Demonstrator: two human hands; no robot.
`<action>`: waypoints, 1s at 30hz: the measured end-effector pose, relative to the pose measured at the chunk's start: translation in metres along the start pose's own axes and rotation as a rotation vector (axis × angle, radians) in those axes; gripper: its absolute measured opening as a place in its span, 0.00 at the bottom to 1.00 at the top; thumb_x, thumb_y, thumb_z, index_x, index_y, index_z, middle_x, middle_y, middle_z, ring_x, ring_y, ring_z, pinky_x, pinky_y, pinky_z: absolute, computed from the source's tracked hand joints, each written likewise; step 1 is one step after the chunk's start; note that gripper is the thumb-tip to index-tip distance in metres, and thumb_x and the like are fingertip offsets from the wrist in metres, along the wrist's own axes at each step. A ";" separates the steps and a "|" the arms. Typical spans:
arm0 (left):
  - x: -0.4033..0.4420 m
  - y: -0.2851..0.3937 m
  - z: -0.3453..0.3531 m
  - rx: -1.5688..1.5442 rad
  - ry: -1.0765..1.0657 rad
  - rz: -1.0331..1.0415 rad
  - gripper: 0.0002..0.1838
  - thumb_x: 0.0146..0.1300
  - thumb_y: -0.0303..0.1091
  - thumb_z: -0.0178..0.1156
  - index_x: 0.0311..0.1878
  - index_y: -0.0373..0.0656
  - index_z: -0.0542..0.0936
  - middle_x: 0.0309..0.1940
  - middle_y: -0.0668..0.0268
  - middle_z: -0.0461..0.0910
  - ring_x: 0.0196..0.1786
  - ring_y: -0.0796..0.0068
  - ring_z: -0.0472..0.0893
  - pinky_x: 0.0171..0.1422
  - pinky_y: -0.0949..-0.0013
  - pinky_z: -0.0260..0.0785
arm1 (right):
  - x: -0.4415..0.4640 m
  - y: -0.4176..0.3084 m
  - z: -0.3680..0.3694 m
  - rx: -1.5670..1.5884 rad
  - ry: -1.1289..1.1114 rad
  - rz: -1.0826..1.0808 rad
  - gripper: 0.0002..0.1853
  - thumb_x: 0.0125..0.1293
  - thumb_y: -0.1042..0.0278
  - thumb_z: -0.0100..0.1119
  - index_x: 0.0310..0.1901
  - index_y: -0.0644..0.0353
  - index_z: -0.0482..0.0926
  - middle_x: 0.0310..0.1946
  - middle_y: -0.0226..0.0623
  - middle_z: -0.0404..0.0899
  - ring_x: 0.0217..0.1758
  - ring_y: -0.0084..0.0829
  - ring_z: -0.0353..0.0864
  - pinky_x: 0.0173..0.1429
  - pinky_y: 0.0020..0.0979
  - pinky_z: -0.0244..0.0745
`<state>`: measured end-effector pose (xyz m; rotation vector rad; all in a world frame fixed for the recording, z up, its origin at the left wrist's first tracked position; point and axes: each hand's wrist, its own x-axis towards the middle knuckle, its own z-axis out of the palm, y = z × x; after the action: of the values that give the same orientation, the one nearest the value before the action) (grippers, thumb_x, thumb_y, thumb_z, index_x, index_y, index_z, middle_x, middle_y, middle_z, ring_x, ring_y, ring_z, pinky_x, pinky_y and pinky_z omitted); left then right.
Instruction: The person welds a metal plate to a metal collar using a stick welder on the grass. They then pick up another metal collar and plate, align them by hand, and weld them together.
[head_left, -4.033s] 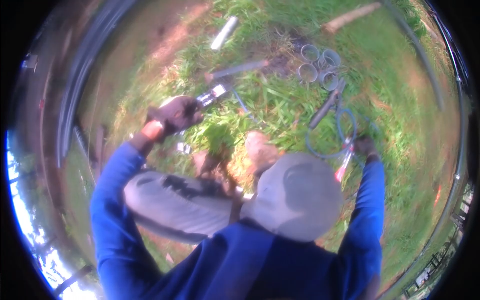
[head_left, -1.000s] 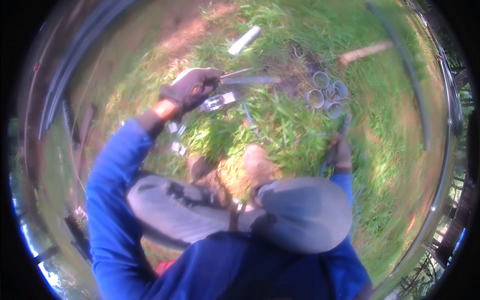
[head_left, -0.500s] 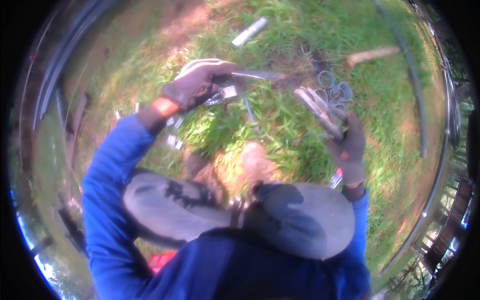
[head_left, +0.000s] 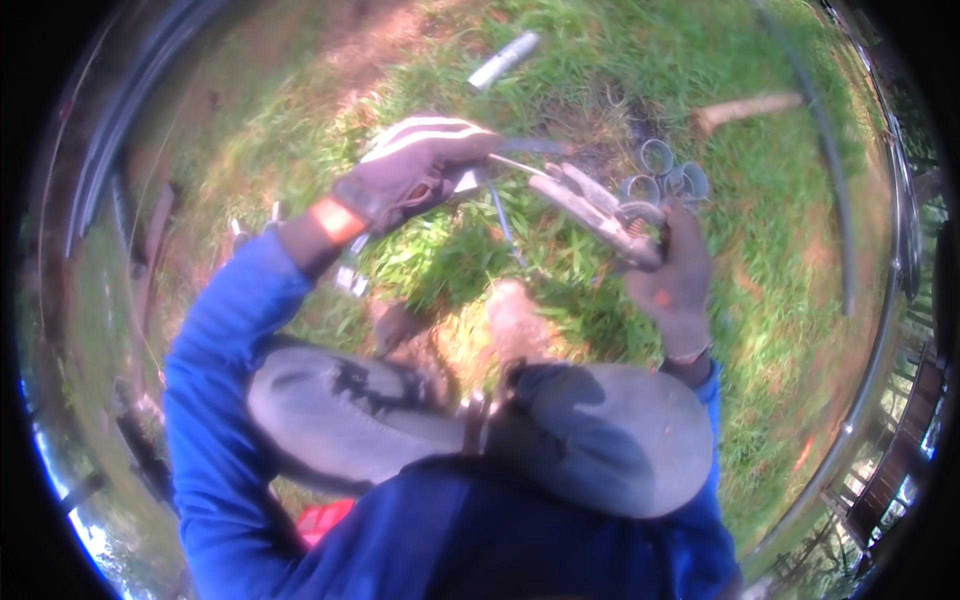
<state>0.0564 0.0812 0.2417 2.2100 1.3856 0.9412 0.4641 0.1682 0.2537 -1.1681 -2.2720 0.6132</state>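
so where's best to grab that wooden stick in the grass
Probably mid-length, from above on the wearer's side, gripping across it: the wooden stick looks straight, slim and lying flat, and its right end is close to the dark pipe.

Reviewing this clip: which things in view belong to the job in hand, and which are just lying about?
In use, it seems:
thin rod, in the left hand
two-armed tool, in the right hand

Apparently just lying about:
grey rings
wooden stick
pale tube
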 end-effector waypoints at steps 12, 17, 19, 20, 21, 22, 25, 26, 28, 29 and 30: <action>0.002 0.005 -0.007 -0.029 -0.085 -0.173 0.24 0.88 0.38 0.71 0.82 0.51 0.89 0.58 0.64 0.96 0.53 0.70 0.94 0.52 0.62 0.90 | 0.000 -0.009 0.000 0.046 0.002 -0.043 0.49 0.56 0.74 0.87 0.82 0.67 0.78 0.67 0.52 0.88 0.60 0.50 0.95 0.58 0.46 0.93; -0.029 -0.013 -0.036 0.248 0.157 -0.240 0.43 0.80 0.50 0.80 0.90 0.43 0.77 0.76 0.47 0.90 0.75 0.44 0.91 0.82 0.46 0.85 | -0.032 0.016 -0.018 0.223 -0.038 0.207 0.46 0.62 0.76 0.87 0.83 0.65 0.78 0.63 0.45 0.88 0.52 0.34 0.93 0.50 0.35 0.88; -0.063 -0.029 -0.030 0.192 0.093 -0.465 0.43 0.78 0.46 0.82 0.90 0.43 0.77 0.77 0.48 0.89 0.78 0.41 0.89 0.83 0.47 0.82 | -0.043 0.005 -0.033 0.363 0.006 0.429 0.43 0.62 0.77 0.84 0.81 0.64 0.79 0.56 0.41 0.87 0.45 0.29 0.89 0.45 0.32 0.84; -0.082 -0.037 -0.020 0.191 0.028 -0.550 0.44 0.78 0.46 0.83 0.90 0.42 0.76 0.77 0.48 0.89 0.78 0.41 0.89 0.83 0.47 0.82 | -0.048 -0.002 -0.042 0.495 0.055 0.654 0.41 0.61 0.78 0.82 0.78 0.63 0.81 0.49 0.37 0.86 0.39 0.25 0.85 0.40 0.29 0.79; -0.104 -0.047 -0.005 0.274 -0.010 -0.576 0.46 0.76 0.48 0.84 0.90 0.42 0.76 0.76 0.47 0.89 0.77 0.40 0.89 0.82 0.46 0.82 | -0.054 -0.002 -0.052 0.496 0.051 0.656 0.41 0.61 0.78 0.82 0.78 0.63 0.81 0.49 0.37 0.86 0.39 0.25 0.85 0.40 0.29 0.79; -0.112 -0.044 0.011 0.272 -0.048 -0.647 0.47 0.74 0.48 0.85 0.90 0.43 0.75 0.76 0.46 0.89 0.76 0.40 0.89 0.81 0.45 0.82 | -0.060 0.002 -0.064 0.528 -0.024 0.726 0.37 0.61 0.78 0.80 0.75 0.62 0.82 0.43 0.32 0.83 0.35 0.22 0.81 0.37 0.28 0.75; -0.167 -0.098 0.064 0.373 -0.014 -0.495 0.46 0.74 0.44 0.82 0.90 0.42 0.75 0.76 0.45 0.89 0.75 0.39 0.89 0.80 0.44 0.83 | -0.068 -0.016 -0.080 0.581 -0.092 0.782 0.34 0.60 0.78 0.77 0.71 0.62 0.84 0.36 0.26 0.78 0.29 0.19 0.75 0.34 0.28 0.71; -0.163 -0.087 0.075 0.289 -0.017 -0.631 0.40 0.76 0.45 0.77 0.87 0.42 0.78 0.76 0.44 0.89 0.76 0.39 0.89 0.82 0.43 0.82 | -0.072 -0.019 -0.080 0.587 -0.093 0.760 0.36 0.60 0.77 0.76 0.74 0.63 0.84 0.37 0.26 0.79 0.31 0.19 0.77 0.36 0.28 0.74; -0.153 -0.080 0.087 0.195 -0.020 -0.771 0.36 0.78 0.46 0.72 0.83 0.41 0.81 0.75 0.44 0.89 0.76 0.38 0.89 0.84 0.41 0.81 | -0.078 -0.024 -0.081 0.600 -0.096 0.718 0.41 0.60 0.76 0.76 0.79 0.64 0.83 0.41 0.28 0.80 0.35 0.19 0.79 0.41 0.28 0.78; -0.149 -0.080 0.089 0.184 -0.030 -0.827 0.32 0.78 0.45 0.71 0.79 0.42 0.83 0.70 0.45 0.91 0.72 0.37 0.90 0.79 0.39 0.81 | -0.083 -0.029 -0.074 0.672 -0.014 0.666 0.44 0.59 0.75 0.76 0.81 0.65 0.81 0.49 0.32 0.83 0.43 0.24 0.83 0.49 0.29 0.81; -0.147 -0.082 0.091 0.172 -0.040 -0.880 0.28 0.78 0.45 0.70 0.76 0.43 0.85 0.65 0.45 0.93 0.68 0.36 0.91 0.75 0.37 0.82 | -0.089 -0.026 -0.069 0.706 0.028 0.642 0.45 0.59 0.75 0.76 0.83 0.65 0.81 0.53 0.35 0.84 0.48 0.27 0.85 0.53 0.30 0.83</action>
<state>0.0236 -0.0094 0.0763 1.4114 2.1766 0.4537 0.5359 0.0915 0.3021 -1.4689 -1.3970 1.4693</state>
